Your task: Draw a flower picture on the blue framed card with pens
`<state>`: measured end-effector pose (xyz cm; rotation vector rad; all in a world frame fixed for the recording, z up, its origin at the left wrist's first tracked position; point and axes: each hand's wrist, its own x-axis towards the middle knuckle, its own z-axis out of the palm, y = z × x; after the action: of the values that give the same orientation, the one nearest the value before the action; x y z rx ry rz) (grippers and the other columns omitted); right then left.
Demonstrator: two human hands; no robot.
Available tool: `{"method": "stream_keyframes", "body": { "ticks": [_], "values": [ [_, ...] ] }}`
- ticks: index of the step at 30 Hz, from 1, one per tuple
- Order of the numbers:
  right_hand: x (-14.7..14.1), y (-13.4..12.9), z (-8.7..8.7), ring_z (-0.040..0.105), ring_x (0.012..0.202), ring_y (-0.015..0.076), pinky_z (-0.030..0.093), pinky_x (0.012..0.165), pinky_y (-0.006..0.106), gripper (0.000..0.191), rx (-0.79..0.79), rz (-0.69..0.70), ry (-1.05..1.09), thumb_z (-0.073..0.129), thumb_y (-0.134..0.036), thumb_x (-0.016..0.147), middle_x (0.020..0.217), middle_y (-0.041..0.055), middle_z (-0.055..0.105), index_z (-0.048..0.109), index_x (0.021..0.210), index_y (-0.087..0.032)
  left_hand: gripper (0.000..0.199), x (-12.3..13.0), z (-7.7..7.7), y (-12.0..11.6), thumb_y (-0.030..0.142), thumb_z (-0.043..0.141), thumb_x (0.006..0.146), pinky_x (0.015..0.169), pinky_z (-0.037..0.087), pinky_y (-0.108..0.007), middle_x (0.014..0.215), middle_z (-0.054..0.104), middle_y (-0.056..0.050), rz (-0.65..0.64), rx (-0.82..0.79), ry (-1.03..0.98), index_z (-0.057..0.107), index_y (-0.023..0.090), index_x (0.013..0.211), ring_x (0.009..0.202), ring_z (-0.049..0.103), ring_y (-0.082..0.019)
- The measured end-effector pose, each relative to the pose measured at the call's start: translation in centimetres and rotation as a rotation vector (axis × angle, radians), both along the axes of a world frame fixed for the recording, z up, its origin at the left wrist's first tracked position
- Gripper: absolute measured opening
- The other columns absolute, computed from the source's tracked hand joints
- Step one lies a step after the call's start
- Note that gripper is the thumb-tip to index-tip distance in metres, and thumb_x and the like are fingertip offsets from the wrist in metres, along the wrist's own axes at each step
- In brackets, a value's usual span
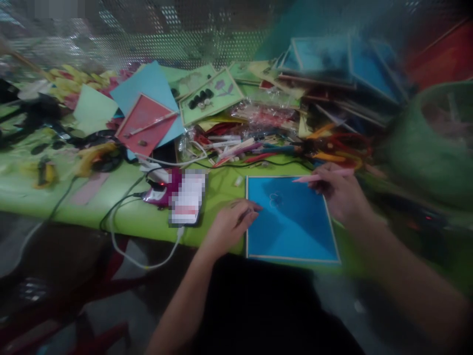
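A blue board (pixel 288 236) with a thin pale frame lies flat in front of me, with a small flower-like line drawing (pixel 275 200) in its upper part. My right hand (pixel 338 195) is closed around a pink pen (pixel 303 179) above the board's upper right corner. The pen's tip points left, apart from the drawing. At the board's left edge rests my left hand (pixel 234 220), its fingers loosely bent and slightly apart, fingertips touching the frame. Nothing shows in that hand.
Left of the board lie a phone (pixel 190 199) on a white cable and a purple device (pixel 157 194). Behind are sticks and pens (pixel 240 148), orange-handled tools (pixel 328 143) and a red framed board (pixel 148 125). Blue framed boards (pixel 321 59) pile up near a green basket (pixel 414 138).
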<state>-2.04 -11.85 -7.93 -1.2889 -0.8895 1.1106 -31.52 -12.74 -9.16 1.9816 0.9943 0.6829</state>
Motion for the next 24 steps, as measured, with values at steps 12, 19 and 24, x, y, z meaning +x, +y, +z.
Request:
{"method": "stream_keyframes", "body": {
  "ticks": [12,19,24],
  "values": [
    [-0.9,0.6,0.1,0.059,0.063,0.0148,0.046,0.058,0.028,0.02,0.066,0.104,-0.194,0.079,-0.039,0.083,0.071,0.0011,0.071,0.068,0.075,-0.024,0.027,-0.2,-0.4,0.1,0.041,0.052,0.109,0.094,0.053,-0.036,0.117,0.08,-0.005,-0.016,0.051,-0.022,0.067,0.022,0.095,0.11,0.073,-0.022],
    [-1.5,-0.1,0.4,0.06,0.06,0.0155,0.042,0.052,0.027,0.021,-0.039,0.248,-0.292,0.084,-0.037,0.074,0.064,-0.0001,0.067,0.069,0.076,-0.023,0.026,-0.1,0.0,-0.1,0.037,0.054,0.109,0.098,0.053,-0.038,0.12,0.08,-0.004,-0.037,0.059,-0.029,0.062,0.023,0.089,0.114,0.072,-0.023],
    [-1.8,-0.2,0.3,0.058,0.057,0.0153,0.041,0.05,0.028,0.024,-0.068,0.252,-0.435,0.082,-0.04,0.078,0.064,-0.0002,0.069,0.064,0.076,-0.024,0.027,-0.1,0.2,-0.2,0.038,0.054,0.109,0.099,0.053,-0.04,0.122,0.079,-0.005,-0.045,0.064,-0.02,0.061,0.022,0.089,0.116,0.071,-0.024]
  ]
}}
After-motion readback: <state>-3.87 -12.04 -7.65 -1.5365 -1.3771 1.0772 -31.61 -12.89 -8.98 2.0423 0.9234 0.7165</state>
